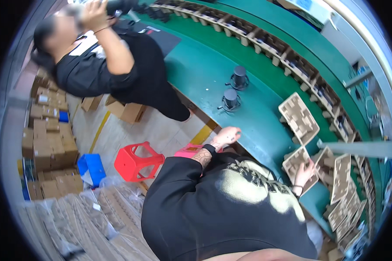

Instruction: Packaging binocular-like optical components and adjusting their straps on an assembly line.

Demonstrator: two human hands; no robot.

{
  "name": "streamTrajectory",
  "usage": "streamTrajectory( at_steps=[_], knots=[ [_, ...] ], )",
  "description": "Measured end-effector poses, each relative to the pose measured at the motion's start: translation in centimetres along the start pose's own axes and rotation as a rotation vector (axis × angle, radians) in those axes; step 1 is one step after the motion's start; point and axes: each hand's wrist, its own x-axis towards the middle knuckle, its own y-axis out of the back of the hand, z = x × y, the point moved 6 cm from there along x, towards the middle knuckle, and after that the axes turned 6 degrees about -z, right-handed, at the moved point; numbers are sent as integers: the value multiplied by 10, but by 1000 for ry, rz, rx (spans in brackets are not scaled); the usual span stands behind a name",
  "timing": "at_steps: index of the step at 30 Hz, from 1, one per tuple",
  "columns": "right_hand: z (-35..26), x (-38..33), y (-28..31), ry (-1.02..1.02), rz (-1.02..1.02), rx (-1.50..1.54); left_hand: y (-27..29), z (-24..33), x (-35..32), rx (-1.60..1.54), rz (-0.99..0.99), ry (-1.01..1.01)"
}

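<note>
On the near side of the green table (196,80), the right hand (305,172) is reaching into a moulded brown tray (292,162) and touching it, the fingers bending near its edge; whether they are pinching the wall or only resting on it, I cannot tell. The left hand (226,136) is hovering by the table's edge with fingers curling loosely inward; I cannot tell whether they are holding anything small.

Across the front of the black sweatshirt (213,217), pale block lettering (257,185) is running in folds that are bending the letters. White labels (43,98) are showing on the stacked cartons (52,145) at the left, too small for reading.

Just beyond the tray, a second tray (299,118) is tilting on the table, and more trays (344,209) are leaning together to the right. A pale bar (357,148) is cutting across in front of the tray row (257,42), hiding part of it. Two black devices (231,101) are standing close together on the table. A co-worker (117,82) in black is blocking part of its far end, raising an arm. Behind the left elbow, a red stool (137,162) and a blue bin (91,169) are occupying the floor, with plastic-wrapped stacks (87,222) filling the lower left.
</note>
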Motion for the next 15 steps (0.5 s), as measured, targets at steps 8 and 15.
streamTrajectory(
  at_steps=[8, 15],
  knots=[
    [54, -38, -14, -384, 143, -179, 21, -27, 3, -277, 106, 275],
    [65, -40, -19, -157, 138, -42, 130, 39, -5, -83, 957, 12]
  ],
)
